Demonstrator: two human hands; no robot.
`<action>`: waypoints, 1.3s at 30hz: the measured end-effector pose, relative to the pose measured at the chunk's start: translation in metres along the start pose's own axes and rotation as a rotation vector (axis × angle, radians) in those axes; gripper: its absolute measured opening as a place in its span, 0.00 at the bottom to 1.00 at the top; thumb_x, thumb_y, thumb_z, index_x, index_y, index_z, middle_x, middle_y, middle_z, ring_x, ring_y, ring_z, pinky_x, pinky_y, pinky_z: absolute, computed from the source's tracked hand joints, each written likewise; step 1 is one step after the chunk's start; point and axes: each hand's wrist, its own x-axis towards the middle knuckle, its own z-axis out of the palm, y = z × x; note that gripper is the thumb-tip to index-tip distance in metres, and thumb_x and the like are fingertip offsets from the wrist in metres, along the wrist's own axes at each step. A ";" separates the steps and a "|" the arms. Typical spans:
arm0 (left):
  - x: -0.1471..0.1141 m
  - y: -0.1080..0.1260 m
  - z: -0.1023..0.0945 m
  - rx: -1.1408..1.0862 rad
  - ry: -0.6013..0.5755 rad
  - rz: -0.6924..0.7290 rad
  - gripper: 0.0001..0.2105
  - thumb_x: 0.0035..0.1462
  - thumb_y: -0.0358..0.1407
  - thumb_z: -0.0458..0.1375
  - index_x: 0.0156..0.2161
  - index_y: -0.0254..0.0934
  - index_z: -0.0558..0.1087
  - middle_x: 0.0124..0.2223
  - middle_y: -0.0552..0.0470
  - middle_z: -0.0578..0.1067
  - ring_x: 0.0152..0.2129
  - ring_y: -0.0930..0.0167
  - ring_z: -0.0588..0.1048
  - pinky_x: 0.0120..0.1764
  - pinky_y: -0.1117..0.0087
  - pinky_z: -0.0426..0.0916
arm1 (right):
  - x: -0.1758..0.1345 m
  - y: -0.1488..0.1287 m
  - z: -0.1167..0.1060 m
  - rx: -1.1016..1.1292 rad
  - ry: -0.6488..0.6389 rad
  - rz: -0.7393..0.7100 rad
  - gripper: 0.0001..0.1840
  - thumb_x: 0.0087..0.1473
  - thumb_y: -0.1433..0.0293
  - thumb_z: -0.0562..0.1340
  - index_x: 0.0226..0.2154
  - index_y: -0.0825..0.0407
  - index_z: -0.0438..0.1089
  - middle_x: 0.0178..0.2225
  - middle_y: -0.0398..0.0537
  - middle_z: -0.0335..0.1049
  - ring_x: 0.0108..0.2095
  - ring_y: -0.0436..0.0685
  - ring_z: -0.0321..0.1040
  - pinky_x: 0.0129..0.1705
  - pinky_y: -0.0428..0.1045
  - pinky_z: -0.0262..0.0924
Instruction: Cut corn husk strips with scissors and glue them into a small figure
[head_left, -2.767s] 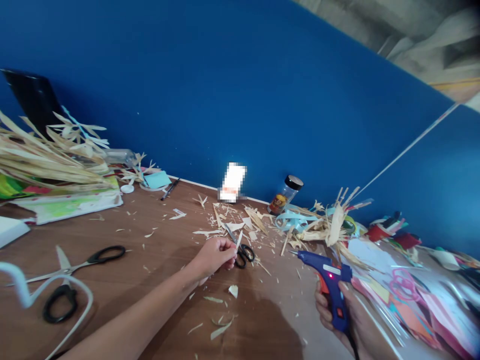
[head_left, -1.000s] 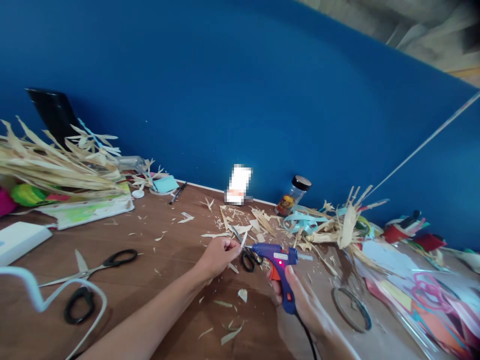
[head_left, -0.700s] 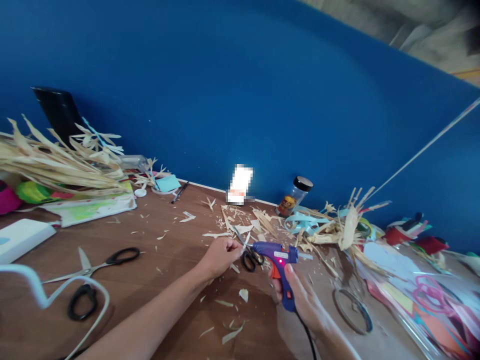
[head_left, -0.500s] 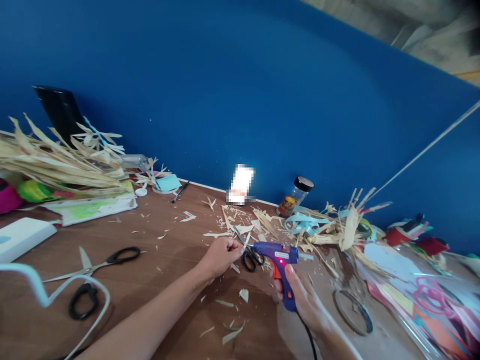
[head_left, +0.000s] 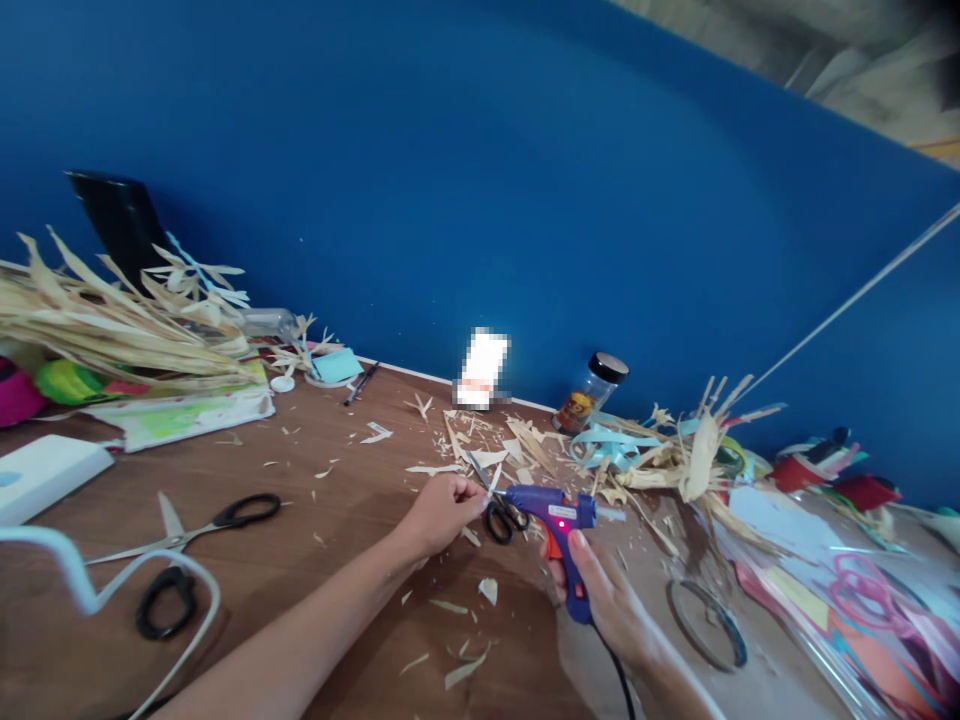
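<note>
My left hand (head_left: 448, 512) pinches a small pale strip (head_left: 493, 482), which looks like dried husk, between thumb and fingertips. Wrapped around the handle of a purple hot glue gun (head_left: 551, 502) is my right hand (head_left: 592, 570), with fingers at the orange trigger. The gun's nozzle points left, close to or touching the strip; I cannot tell which. A red light glows on its side, and a clear glue stick (head_left: 611, 514) pokes out of its back. Just under the nozzle lie small black-handled scissors (head_left: 504, 520), partly hidden by my left hand.
Larger open scissors (head_left: 176, 540) and a white cable (head_left: 94, 590) lie at left, below a bundle of dried husks (head_left: 112, 320). A black-lidded jar (head_left: 592, 392) stands near the blue wall. A tape ring (head_left: 709, 625) and pink scissors (head_left: 874, 600) are at right. Husk scraps litter the table.
</note>
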 end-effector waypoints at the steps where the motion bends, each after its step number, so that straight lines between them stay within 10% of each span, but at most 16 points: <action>1: 0.000 0.000 0.000 0.001 0.001 -0.002 0.14 0.46 0.43 0.54 0.25 0.33 0.71 0.17 0.57 0.63 0.12 0.78 0.59 0.16 0.77 0.52 | 0.000 0.000 -0.001 -0.007 -0.013 0.005 0.26 0.48 0.48 0.54 0.27 0.55 0.68 0.21 0.43 0.62 0.20 0.49 0.58 0.23 0.44 0.53; 39: 0.001 -0.001 0.000 -0.033 -0.010 -0.006 0.13 0.45 0.42 0.54 0.25 0.32 0.71 0.17 0.58 0.62 0.13 0.78 0.58 0.17 0.76 0.51 | 0.003 0.012 -0.008 -0.130 -0.112 -0.049 0.23 0.55 0.53 0.48 0.29 0.55 0.65 0.22 0.42 0.59 0.22 0.48 0.57 0.24 0.44 0.52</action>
